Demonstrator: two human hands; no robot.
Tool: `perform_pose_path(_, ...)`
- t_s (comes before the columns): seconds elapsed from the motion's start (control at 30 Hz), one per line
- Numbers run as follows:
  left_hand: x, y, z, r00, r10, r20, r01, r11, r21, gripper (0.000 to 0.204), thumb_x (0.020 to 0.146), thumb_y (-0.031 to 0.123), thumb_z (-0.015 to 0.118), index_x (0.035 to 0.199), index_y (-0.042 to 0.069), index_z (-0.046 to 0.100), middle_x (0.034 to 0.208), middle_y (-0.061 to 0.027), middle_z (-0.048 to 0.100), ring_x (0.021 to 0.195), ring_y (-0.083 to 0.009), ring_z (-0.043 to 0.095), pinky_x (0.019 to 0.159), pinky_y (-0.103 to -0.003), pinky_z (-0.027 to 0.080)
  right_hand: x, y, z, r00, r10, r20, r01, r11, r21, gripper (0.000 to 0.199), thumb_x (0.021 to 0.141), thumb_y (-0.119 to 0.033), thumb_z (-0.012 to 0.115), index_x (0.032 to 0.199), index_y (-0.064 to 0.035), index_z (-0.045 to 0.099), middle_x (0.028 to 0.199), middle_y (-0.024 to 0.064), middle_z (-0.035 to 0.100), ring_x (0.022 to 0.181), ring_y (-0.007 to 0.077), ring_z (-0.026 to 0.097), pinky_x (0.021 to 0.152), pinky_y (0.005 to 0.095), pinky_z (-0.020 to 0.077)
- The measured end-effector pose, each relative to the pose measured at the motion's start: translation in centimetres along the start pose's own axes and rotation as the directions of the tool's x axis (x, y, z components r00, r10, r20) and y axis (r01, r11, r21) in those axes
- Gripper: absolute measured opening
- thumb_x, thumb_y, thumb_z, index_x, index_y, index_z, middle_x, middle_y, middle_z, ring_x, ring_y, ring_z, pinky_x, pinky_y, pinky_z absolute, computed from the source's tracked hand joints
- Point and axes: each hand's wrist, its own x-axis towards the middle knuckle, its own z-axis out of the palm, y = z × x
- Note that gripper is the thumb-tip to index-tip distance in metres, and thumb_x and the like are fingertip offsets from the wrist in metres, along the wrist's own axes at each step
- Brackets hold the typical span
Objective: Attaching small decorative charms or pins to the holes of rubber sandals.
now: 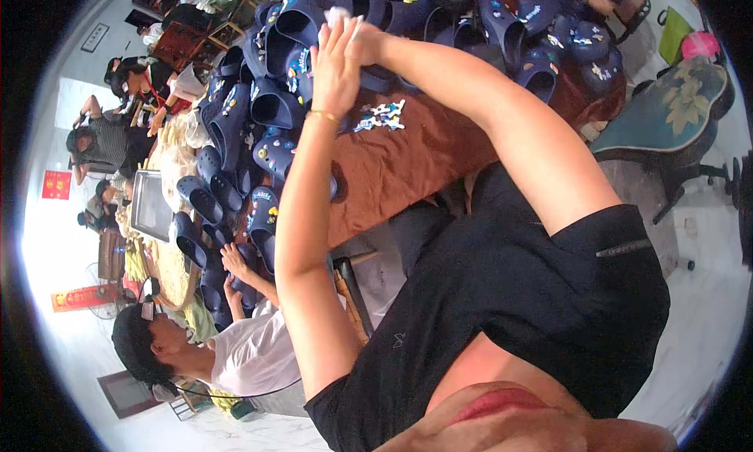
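Note:
My left hand point(339, 74) and my right hand point(365, 44) meet over the far part of the table, touching each other. The left fingers are stretched upward and pressed together. Most of the right fingers are hidden behind them. At the fingertips a small whitish thing point(338, 14) shows, too blurred to name. Right behind my hands lies a navy clog point(302, 22) in a large heap. On the brown cloth point(392, 177), just below my hands, is a small cluster of white and blue shoe charms point(380, 116).
Navy clogs, many with charms, cover the table's left and far sides. A co-worker in a white shirt point(251, 354) handles clogs at the left. A metal tray point(153, 205) lies beyond the clogs. A patterned chair point(667, 111) stands at the right. Other people are farther back.

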Motion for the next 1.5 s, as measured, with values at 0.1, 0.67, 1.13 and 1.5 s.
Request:
perform_pose_path(0.1,-0.7,-1.8,3.1,0.999,-0.044,0.005,0.043,0.938,-0.343,0.042,0.091,0.035,0.026,0.121,0.016,0.047,0.131,-0.0125,0.036,0.126,-0.0274,0.026,0.103,-0.042,0.012,1.8,-1.1,-0.4,0.972,0.066,0.227,0.070,0.837,-0.543,0.029,0.076,-0.025,0.047,0.099,-0.0091,0.054,0.101,0.0107,0.055,0.095,0.0293,0.051,0.081,0.0417,0.0388)
perform_pose_path(0.67,-3.9,24.4,-0.6,0.789,0.598,0.143,-0.014,0.250,-0.968,0.026,0.087,0.021,0.039,0.088,0.002,0.057,0.079,-0.0139,0.059,0.071,-0.0296,0.057,0.064,-0.037,0.045,-6.1,3.2,1.0,0.818,0.282,0.501,0.095,0.792,-0.603,0.018,0.071,-0.016,0.049,0.075,-0.0096,0.066,0.079,0.0085,0.065,0.076,0.0251,0.062,0.061,0.0373,0.0484)
perform_pose_path(1.13,-1.7,18.0,6.9,0.938,0.244,0.245,0.041,0.625,-0.780,0.029,0.075,0.010,0.061,0.101,0.000,0.056,0.112,-0.0109,0.050,0.092,-0.0191,0.055,0.079,-0.027,0.044,4.6,15.0,2.6,0.745,0.541,0.390,-0.358,0.818,-0.451,0.019,0.071,-0.016,0.048,0.076,-0.0089,0.065,0.081,0.0108,0.064,0.077,0.0272,0.062,0.062,0.0388,0.0484)
perform_pose_path(1.5,-2.6,14.0,7.8,0.977,0.109,-0.185,-0.198,0.791,-0.579,0.028,0.070,-0.012,0.044,0.090,0.002,0.057,0.120,-0.0164,0.041,0.108,-0.0288,0.045,0.084,-0.035,0.044,-9.3,0.0,2.4,0.772,0.509,0.380,-0.463,0.861,-0.213,0.020,0.071,-0.017,0.047,0.077,-0.0084,0.065,0.082,0.0125,0.063,0.078,0.0289,0.061,0.063,0.0399,0.0484)
